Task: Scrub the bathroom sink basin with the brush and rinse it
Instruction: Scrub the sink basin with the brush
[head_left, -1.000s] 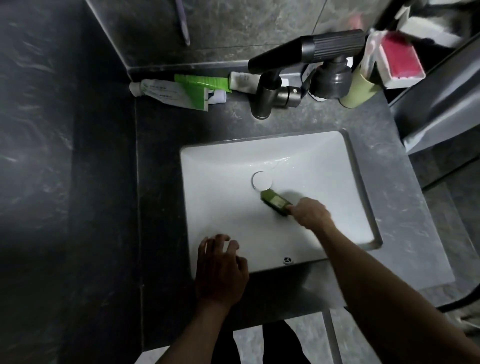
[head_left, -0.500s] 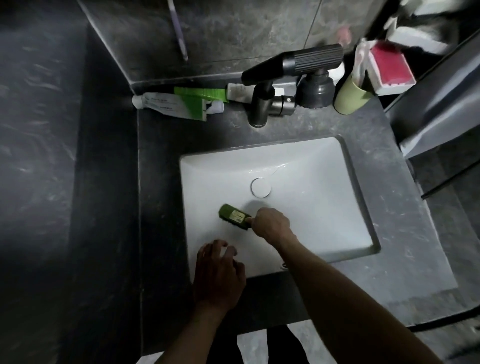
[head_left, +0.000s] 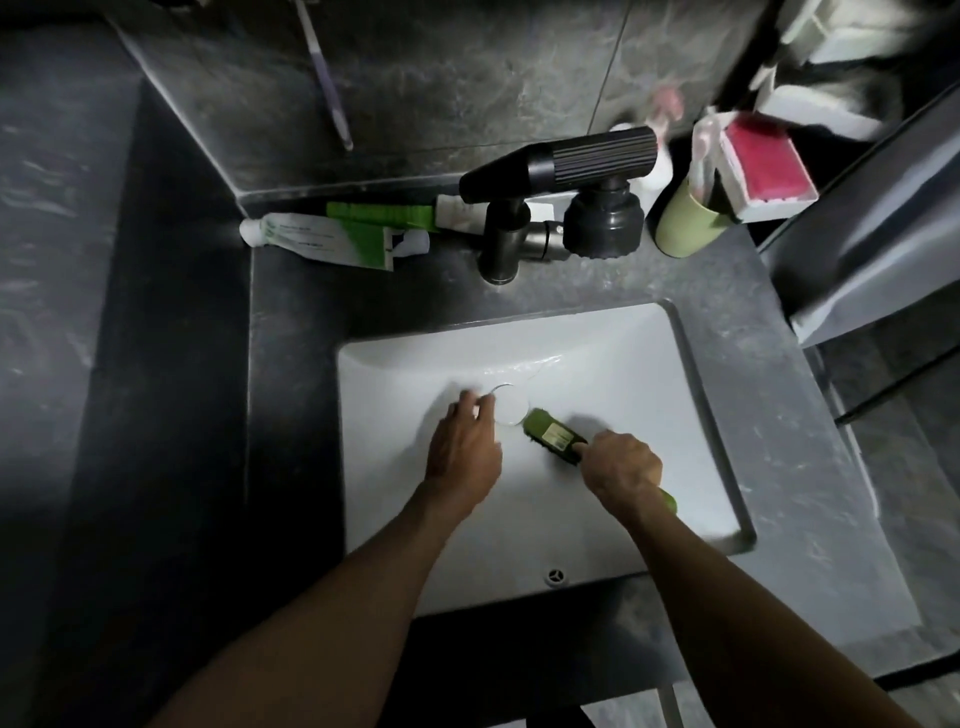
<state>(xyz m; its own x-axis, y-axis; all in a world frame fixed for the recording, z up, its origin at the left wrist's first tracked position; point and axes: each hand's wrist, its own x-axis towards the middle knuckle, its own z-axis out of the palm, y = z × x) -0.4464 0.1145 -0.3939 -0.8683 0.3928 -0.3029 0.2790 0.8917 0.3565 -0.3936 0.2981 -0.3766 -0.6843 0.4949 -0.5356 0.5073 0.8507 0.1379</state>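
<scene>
So the green brush (head_left: 553, 435) is down in the white sink basin (head_left: 623, 374), bristles on the bottom, head just right of the round drain plug (head_left: 511, 408) and basically touching its edge. Half a second ago it was over toward the front left of the basin, so it has swung back to the middle. The right hand (head_left: 621, 467) has its fingers wrapped tight around the handle, the brush head pokes out ahead of the knuckles toward the plug, and a bit of the green handle end shows behind the wrist. Bigger change: the left hand (head_left: 462, 452) was resting on the front rim before, and now it's inside the basin with its fingers stretched out, not gripping anything, tips at the plug's left edge. It's blurry there, so I can't tell if they're actually pressing on it. There's a wet streak running behind the plug. On the dark stone table (head_left: 779, 415) behind the basin sit the dark faucet (head_left: 498, 249), a toothpaste tube (head_left: 322, 239) lying flat to its left, and a pale green cup (head_left: 685, 223) to its right.
</scene>
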